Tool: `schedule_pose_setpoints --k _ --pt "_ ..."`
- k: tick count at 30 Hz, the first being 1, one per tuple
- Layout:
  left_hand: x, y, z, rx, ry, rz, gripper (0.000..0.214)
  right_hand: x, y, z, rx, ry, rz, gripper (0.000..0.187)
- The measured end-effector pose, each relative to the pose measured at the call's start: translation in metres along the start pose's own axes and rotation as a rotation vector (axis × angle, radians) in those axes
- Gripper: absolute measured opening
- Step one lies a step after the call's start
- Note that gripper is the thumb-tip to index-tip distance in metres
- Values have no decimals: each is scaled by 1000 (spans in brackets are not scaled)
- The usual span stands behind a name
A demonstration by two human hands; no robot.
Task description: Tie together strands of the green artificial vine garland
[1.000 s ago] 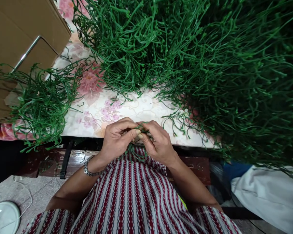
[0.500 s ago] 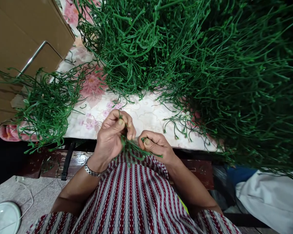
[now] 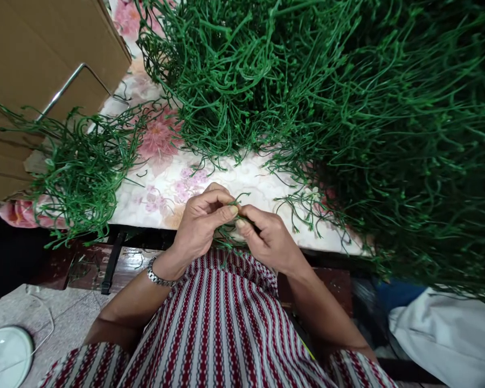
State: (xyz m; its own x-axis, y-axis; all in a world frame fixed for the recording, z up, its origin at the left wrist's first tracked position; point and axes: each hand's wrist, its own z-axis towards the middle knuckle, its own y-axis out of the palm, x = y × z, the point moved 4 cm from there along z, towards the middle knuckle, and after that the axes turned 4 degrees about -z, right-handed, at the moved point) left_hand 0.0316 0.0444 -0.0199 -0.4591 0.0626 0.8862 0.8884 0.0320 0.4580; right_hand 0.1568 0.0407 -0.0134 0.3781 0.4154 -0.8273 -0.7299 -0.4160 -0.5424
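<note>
In front of my striped top, my left hand [image 3: 200, 223] is closed, pinching thin green artificial plant stems [image 3: 225, 242] between thumb and forefinger. Touching it at the fingertips, my right hand [image 3: 270, 237] is also closed in a pinch at the same stems. One forked tip pokes up above the thumbs, and more stem ends hang below the hands. Just where the fingers meet, the join between the pieces is hidden. Beyond my hands lies a big heap of similar green stems [image 3: 242, 81], with a smaller pile [image 3: 84, 172] to the left.
A floral cloth [image 3: 170, 188] covers the table. At the left stand a cardboard box [image 3: 56, 37] and a bent metal rod [image 3: 62, 91]. A round white object [image 3: 6, 355] lies low on the left; pale fabric [image 3: 448, 328] is at the lower right.
My hands have come together: the left moved right, and the right shifted slightly up. The fingertips, apart before, now meet around the stems. The view has shifted slightly.
</note>
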Motion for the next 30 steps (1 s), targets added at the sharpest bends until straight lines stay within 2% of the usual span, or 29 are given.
schedule_pose_setpoints --k 3,6,10,15,19,24,30 --pt "0 1 2 24 19 19 7 -1 12 -1 -66 -75 -117 10" --pt "3 1 2 7 16 24 6 -2 13 -4 -96 -116 -211 12" --pt "10 -5 -2 -24 32 180 5 -2 -1 -5 61 -146 -269 12" --pt "16 -13 -15 -65 117 468 6 -3 -4 -6 161 -237 -322 10" --pt "16 -14 -21 -11 130 453 11 -1 0 -8 233 -273 -401 8" --pt "7 -11 -22 -67 -6 398 13 0 4 -10 303 -239 -415 6" --pt "4 -11 -21 -20 41 373 9 -2 2 -8 239 -238 -371 12"
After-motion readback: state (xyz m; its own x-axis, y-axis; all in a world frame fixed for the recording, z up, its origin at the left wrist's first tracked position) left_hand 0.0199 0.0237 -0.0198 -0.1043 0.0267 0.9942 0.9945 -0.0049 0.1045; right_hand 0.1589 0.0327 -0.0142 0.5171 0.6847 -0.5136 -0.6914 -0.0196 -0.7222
